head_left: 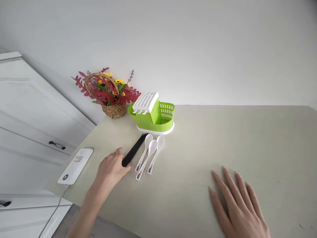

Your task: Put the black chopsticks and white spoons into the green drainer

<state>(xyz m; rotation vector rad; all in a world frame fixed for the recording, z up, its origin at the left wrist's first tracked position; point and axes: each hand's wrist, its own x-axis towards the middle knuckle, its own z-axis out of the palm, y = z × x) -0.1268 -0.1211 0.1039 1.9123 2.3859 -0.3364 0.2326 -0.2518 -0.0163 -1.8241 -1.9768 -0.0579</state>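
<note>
My left hand [111,168] is at the near end of a black fork-like utensil [134,150], with the thumb on one side and curled fingers on the other. The utensil lies slanted on the table, its pronged end pointing away toward a green plastic utensil holder [148,121]. Just right of it lie three white spoons [152,147], close together, with printed marks on their handles. The holder has a white slotted top [146,101] with small hooks and a white base. Far to the right, my right hand [241,208] rests palm down on the tabletop, fingers spread, holding nothing.
Behind the holder on the left stands a wicker basket [115,110] of red leaves and yellow flowers. A white power strip [75,166] with a cord sits at the table's left edge. White cabinets [32,109] flank that side, and a wall [198,49] rises behind.
</note>
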